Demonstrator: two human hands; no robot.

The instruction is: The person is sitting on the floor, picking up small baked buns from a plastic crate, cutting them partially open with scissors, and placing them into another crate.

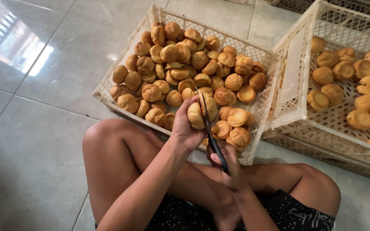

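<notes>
in the head view, a person is sitting cross-legged on the tiled floor (35,141), knees spread, facing a white plastic crate (260,113) that is lying tilted in front of the legs. the left hand (186,128) is clenching around a round golden pastry puff (197,114), lifting it just above the near edge of the crate, with the fingers curling over its left side. the right hand (227,164) is gripping the black handles of a pair of scissors (210,132), and the blades are pointing up and away, appearing to be biting into the right side of the held puff, which is sitting between the two hands. how deep the cut is going cannot be told, since the blades are partly hiding the seam. the crate is holding a heap of similar puffs (180,64), piling thickest toward its far left corner and thinning toward the right edge; a few near the front, just beside the scissors, are looking flatter or opened, though this is hard to confirm. a second white crate (294,64) is standing to the right, touching the first one's right wall, with fewer puffs (352,81) spreading across its floor in a loose single layer, some appearing split. judging by this, the cutting is looking well short of finished: most puffs are waiting in the nearer crate, and the second crate is being filled only partly.
</notes>
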